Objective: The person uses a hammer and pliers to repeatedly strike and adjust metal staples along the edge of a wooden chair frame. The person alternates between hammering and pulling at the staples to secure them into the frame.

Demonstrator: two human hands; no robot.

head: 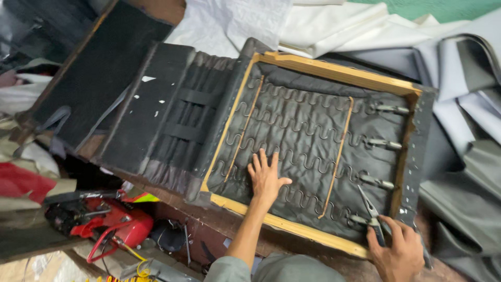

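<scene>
An upturned seat cushion with a wooden frame lies in front of me, its underside showing zigzag wire springs over dark padding. My left hand rests flat on the springs near the frame's front rail, fingers spread. My right hand grips a pair of pliers at the frame's front right corner, the jaws pointing at a spring clip on the right rail. Several more clips line that rail.
A dark upholstered panel and a black board lie to the left. White and grey fabric is piled behind and to the right. A red machine sits on the floor at lower left.
</scene>
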